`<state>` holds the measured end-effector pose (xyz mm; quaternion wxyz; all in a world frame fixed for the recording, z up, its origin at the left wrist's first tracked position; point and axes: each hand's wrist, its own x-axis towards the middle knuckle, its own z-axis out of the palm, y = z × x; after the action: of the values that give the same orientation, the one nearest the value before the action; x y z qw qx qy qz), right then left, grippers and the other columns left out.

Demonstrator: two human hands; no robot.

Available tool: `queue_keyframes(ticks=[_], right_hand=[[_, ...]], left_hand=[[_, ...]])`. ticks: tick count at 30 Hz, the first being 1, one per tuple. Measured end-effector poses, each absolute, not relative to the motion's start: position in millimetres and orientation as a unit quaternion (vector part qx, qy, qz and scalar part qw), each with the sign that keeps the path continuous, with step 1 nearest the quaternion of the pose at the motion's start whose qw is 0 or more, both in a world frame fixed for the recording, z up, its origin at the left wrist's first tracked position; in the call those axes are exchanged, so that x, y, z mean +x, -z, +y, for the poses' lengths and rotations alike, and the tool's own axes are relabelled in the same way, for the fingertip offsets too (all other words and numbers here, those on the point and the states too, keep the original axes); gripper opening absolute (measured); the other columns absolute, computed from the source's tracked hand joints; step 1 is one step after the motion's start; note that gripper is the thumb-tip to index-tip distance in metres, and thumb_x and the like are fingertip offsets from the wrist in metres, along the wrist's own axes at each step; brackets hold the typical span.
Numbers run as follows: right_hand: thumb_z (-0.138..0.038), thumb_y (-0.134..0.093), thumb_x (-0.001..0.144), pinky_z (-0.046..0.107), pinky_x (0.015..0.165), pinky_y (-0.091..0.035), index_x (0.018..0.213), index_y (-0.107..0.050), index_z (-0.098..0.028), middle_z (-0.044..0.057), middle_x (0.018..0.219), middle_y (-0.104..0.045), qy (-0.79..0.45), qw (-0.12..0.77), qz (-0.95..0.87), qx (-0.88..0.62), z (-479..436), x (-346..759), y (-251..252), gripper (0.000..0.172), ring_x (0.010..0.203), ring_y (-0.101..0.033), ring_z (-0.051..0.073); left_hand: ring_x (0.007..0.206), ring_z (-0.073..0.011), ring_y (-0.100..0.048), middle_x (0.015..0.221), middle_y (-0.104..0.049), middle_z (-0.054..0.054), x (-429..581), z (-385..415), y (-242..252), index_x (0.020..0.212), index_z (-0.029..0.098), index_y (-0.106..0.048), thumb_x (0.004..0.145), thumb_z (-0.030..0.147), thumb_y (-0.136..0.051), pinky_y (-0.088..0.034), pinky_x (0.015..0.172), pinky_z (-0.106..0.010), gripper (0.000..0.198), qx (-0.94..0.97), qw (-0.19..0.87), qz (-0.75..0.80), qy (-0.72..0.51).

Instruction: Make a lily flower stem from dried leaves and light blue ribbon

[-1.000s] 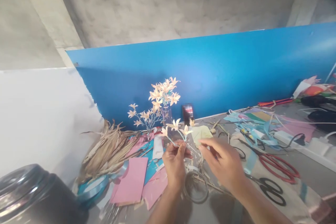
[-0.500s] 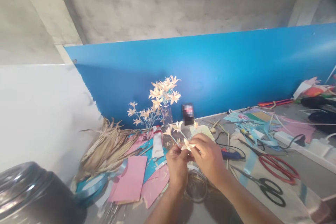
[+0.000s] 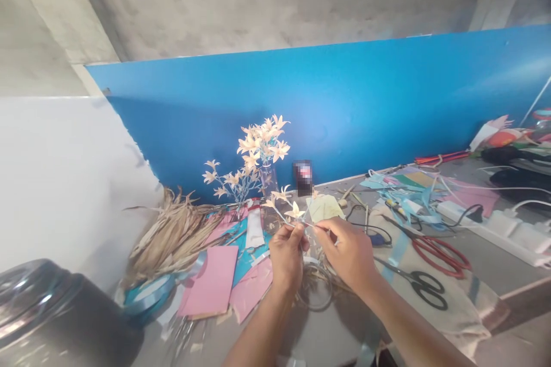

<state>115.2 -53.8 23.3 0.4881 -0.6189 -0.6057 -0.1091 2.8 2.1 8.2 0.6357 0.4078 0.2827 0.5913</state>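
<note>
In left hand point(image 3: 286, 258), half-hidden sprig point(image 3: 295, 212)

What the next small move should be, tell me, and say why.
Probably wind the thin, pale strand round the cream-petalled flower sprig: the left hand pinches the sprig's stems, and the right hand seems to pinch the strand beside them.

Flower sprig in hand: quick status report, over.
Left hand pinching flower sprig. Right hand pinching thin strand, maybe a stem, beside the blooms. Ring-shaped item and black-handled scissors close by; neither seems in the way.
</note>
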Motion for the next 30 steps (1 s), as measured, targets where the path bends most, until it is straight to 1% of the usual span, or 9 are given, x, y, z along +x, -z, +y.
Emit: queue_keyframes(ticks=[3, 7, 13, 17, 20, 22, 24, 26, 30], right_hand=[[-0.026, -0.057, 0.088, 0.027, 0.061, -0.037, 0.082, -0.070, -0.023, 0.002, 0.076, -0.073, 0.097, 0.484, -0.590, -0.639, -54.9, 119.3, -25.8, 0.015, 0.066, -0.064, 0.017], [-0.026, -0.058, 0.087, 0.027, 0.059, -0.038, 0.075, -0.070, -0.023, 0.001, 0.071, -0.073, 0.072, 0.489, -0.574, -0.653, -53.1, 116.5, -28.6, 0.016, 0.065, -0.066, 0.017], [-0.023, -0.052, 0.090, 0.026, 0.060, -0.044, 0.083, -0.071, -0.021, 0.005, 0.078, -0.075, 0.087, 0.528, -0.586, -0.608, -54.8, 87.7, -32.4, 0.021, 0.068, -0.068, 0.018], [-0.014, -0.048, 0.093, 0.027, 0.063, -0.047, 0.101, -0.069, -0.017, 0.006, 0.078, -0.074, 0.123, 0.519, -0.708, -0.463, -91.8, 76.5, -37.5, 0.023, 0.069, -0.068, 0.018], [-0.013, -0.052, 0.091, 0.026, 0.063, -0.048, 0.101, -0.068, -0.018, 0.004, 0.075, -0.073, 0.094, 0.544, -0.718, -0.424, -112.6, 89.5, -39.1, 0.020, 0.064, -0.066, 0.015], [-0.021, -0.053, 0.092, 0.025, 0.059, -0.046, 0.089, -0.070, -0.019, 0.003, 0.072, -0.072, 0.031, 0.556, -0.670, -0.492, -110.3, 107.7, -37.3, 0.017, 0.061, -0.065, 0.015], [-0.032, -0.055, 0.091, 0.025, 0.053, -0.043, 0.077, -0.069, -0.019, 0.003, 0.065, -0.069, -0.083, 0.547, -0.604, -0.574, -97.9, 127.6, -33.9, 0.023, 0.057, -0.061, 0.015], [-0.039, -0.061, 0.085, 0.024, 0.052, -0.041, 0.079, -0.069, -0.018, 0.003, 0.069, -0.070, -0.202, 0.560, -0.541, -0.594, -83.3, 142.2, -30.3, 0.024, 0.059, -0.060, 0.015], [-0.043, -0.067, 0.078, 0.024, 0.055, -0.040, 0.082, -0.068, -0.017, 0.002, 0.071, -0.068, -0.352, 0.585, -0.484, -0.547, -68.8, 143.9, -25.2, 0.027, 0.061, -0.057, 0.014]], left_hand=[[0.049, -0.0063, -0.050, 0.063, -0.059, 0.002, 3.3, 3.1, -9.5, 0.069, 0.013, -0.062, 0.062, 0.030, -0.082, -0.039, 0.051, -0.021, 0.026, 0.408, 0.647, 0.272, -0.584], [0.055, -0.0103, -0.058, 0.073, -0.065, -0.001, 5.6, 0.6, -7.0, 0.067, 0.015, -0.059, 0.060, 0.030, -0.082, -0.044, 0.050, -0.023, 0.028, 0.414, 0.627, 0.305, -0.585], [0.053, -0.0091, -0.055, 0.060, -0.062, 0.003, 5.5, -3.2, -2.8, 0.067, 0.015, -0.059, 0.067, 0.028, -0.077, -0.045, 0.054, -0.020, 0.022, 0.450, 0.574, 0.339, -0.594], [0.045, -0.0079, -0.050, 0.053, -0.059, 0.003, 2.2, 4.8, -5.1, 0.065, 0.015, -0.057, 0.060, 0.033, -0.082, -0.039, 0.045, -0.019, 0.031, 0.407, 0.625, 0.350, -0.567], [0.041, -0.0083, -0.048, 0.052, -0.058, 0.002, 2.5, 7.7, -6.5, 0.062, 0.016, -0.055, 0.054, 0.036, -0.086, -0.036, 0.039, -0.019, 0.039, 0.382, 0.680, 0.326, -0.535], [0.042, -0.0063, -0.047, 0.058, -0.060, 0.001, 2.5, 6.0, -7.7, 0.065, 0.014, -0.057, 0.056, 0.034, -0.087, -0.035, 0.037, -0.018, 0.037, 0.374, 0.722, 0.280, -0.510], [0.043, -0.0029, -0.043, 0.068, -0.063, -0.001, 1.5, 2.7, -9.7, 0.070, 0.012, -0.061, 0.060, 0.032, -0.087, -0.030, 0.035, -0.015, 0.035, 0.370, 0.771, 0.231, -0.464], [0.042, -0.0002, -0.038, 0.073, -0.063, -0.002, 0.1, -0.5, -11.7, 0.073, 0.010, -0.063, 0.062, 0.030, -0.086, -0.024, 0.033, -0.012, 0.033, 0.371, 0.809, 0.194, -0.413], [0.038, -0.0004, -0.032, 0.055, -0.054, 0.002, -0.9, -3.7, -12.7, 0.072, 0.010, -0.062, 0.067, 0.034, -0.083, -0.021, 0.032, -0.012, 0.032, 0.406, 0.816, 0.180, -0.370]])
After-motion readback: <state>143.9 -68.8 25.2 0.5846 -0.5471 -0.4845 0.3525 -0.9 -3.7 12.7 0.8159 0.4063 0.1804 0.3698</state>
